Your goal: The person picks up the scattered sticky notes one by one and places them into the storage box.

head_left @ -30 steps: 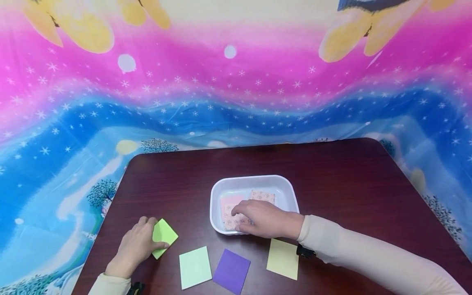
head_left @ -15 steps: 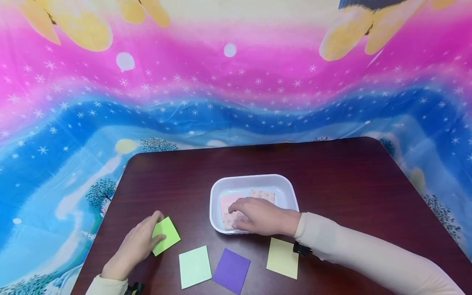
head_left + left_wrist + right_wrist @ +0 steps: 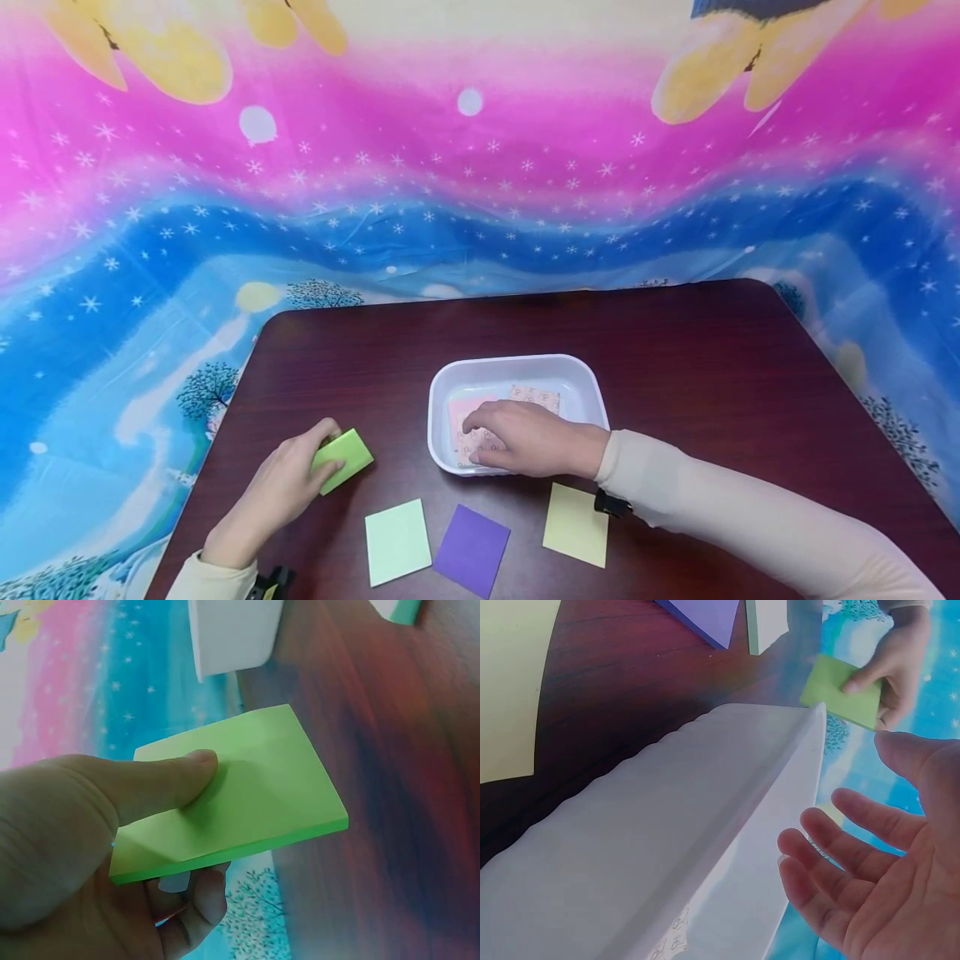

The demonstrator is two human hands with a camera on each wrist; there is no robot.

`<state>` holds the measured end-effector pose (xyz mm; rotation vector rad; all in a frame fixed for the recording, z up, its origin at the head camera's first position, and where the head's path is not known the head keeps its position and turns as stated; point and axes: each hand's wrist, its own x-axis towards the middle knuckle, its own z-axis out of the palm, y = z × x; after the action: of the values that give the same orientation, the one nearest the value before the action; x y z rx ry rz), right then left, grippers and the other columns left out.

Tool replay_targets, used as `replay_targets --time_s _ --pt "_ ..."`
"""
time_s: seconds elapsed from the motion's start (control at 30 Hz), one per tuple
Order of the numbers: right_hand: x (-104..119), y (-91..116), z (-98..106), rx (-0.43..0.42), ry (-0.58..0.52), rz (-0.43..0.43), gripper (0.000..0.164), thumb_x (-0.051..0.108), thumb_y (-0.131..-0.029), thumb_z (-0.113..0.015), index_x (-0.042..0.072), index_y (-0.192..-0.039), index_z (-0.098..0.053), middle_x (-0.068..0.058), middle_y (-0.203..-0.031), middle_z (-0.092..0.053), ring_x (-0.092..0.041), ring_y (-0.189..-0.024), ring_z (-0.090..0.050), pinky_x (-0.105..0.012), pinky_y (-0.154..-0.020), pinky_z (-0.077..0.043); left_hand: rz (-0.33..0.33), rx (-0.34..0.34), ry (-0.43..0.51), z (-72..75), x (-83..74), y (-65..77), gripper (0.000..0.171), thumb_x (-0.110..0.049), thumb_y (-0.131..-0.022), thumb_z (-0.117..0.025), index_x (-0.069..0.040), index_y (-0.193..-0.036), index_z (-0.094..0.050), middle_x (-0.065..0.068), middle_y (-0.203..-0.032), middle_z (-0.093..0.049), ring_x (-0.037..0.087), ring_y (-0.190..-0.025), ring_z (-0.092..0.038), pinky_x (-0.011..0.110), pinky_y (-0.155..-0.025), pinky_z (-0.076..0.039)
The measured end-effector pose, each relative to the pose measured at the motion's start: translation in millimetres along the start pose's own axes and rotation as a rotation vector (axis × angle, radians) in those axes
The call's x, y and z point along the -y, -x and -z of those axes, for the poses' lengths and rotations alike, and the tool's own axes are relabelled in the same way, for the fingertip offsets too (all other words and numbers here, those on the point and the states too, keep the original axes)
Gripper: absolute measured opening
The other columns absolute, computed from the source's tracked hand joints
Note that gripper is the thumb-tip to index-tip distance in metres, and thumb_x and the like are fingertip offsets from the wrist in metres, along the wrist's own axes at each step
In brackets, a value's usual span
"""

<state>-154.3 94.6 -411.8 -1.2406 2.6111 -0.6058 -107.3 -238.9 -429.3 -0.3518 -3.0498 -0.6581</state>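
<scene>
My left hand [image 3: 273, 487] pinches a lime-green sticky note pad [image 3: 262, 776], thumb on top and fingers beneath. In the left wrist view the pad is tilted in the air above the dark table. My right hand [image 3: 528, 437] hovers over the white plastic tub [image 3: 517, 360] with its fingers relaxed and spread, holding nothing. Beneath it in the tub lie a pink note pad [image 3: 467, 407] and letter-patterned paper squares [image 3: 538, 395], partly hidden by the hand. In the right wrist view, the right hand's fingers [image 3: 840, 840] are apart beside the tub's rim.
Along the near side of the dark wooden table [image 3: 337, 358] lie a mint-green pad [image 3: 397, 542], a purple pad [image 3: 472, 550] and a pale-yellow pad [image 3: 573, 525], the last near my right sleeve. A printed cloth [image 3: 480, 167] hangs behind the table.
My left hand has lifted the lime-green pad and moved it slightly away from me and rightward, tilting it. The right hand has shifted only a little left over the tub.
</scene>
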Motion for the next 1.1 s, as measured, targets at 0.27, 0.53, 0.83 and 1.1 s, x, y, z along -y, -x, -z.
replay_targets --time_s 0.27,0.53,0.83,1.1 --pt "-1.9 0.2 -0.2 -0.02 -0.002 0.004 0.037 0.034 -0.089 -0.056 0.012 -0.118 -0.062 0.003 -0.113 -0.064 -0.006 -0.101 -0.056 -0.027 -0.089 -0.045 -0.039 -0.025 0.0 8.7 -13.3 -6.3 0.028 -0.013 -0.077 -0.074 -0.021 -0.094 -0.053 -0.006 -0.071 -0.052 0.01 -0.057 -0.043 0.029 -0.05 -0.038" --pt "-3.7 3.1 2.5 -0.019 -0.006 -0.011 0.04 0.036 -0.09 -0.055 0.012 -0.121 -0.062 0.004 -0.117 -0.062 -0.009 -0.105 -0.057 -0.028 -0.091 -0.044 -0.062 -0.016 -0.003 15.9 -24.6 -14.6 0.027 -0.015 -0.078 -0.073 -0.022 -0.095 -0.053 -0.007 -0.075 -0.053 0.011 -0.059 -0.044 0.029 -0.052 -0.039" --pt "-5.2 8.3 8.7 -0.022 0.03 -0.04 0.041 0.04 -0.09 -0.054 0.015 -0.122 -0.061 0.005 -0.12 -0.061 -0.007 -0.112 -0.053 -0.03 -0.096 -0.041 -0.129 -0.04 0.002 21.7 -36.8 -24.1 0.028 -0.015 -0.078 -0.073 -0.021 -0.096 -0.054 -0.007 -0.079 -0.057 0.009 -0.062 -0.045 0.029 -0.055 -0.041" --pt "-7.0 12.6 13.7 -0.027 0.027 -0.052 0.041 0.04 -0.09 -0.055 0.015 -0.122 -0.06 0.005 -0.12 -0.06 -0.008 -0.112 -0.053 -0.031 -0.094 -0.043 -0.165 -0.058 0.006 24.9 -47.5 -31.7 0.029 -0.014 -0.077 -0.074 -0.022 -0.096 -0.053 -0.008 -0.079 -0.056 0.01 -0.062 -0.047 0.028 -0.055 -0.042"
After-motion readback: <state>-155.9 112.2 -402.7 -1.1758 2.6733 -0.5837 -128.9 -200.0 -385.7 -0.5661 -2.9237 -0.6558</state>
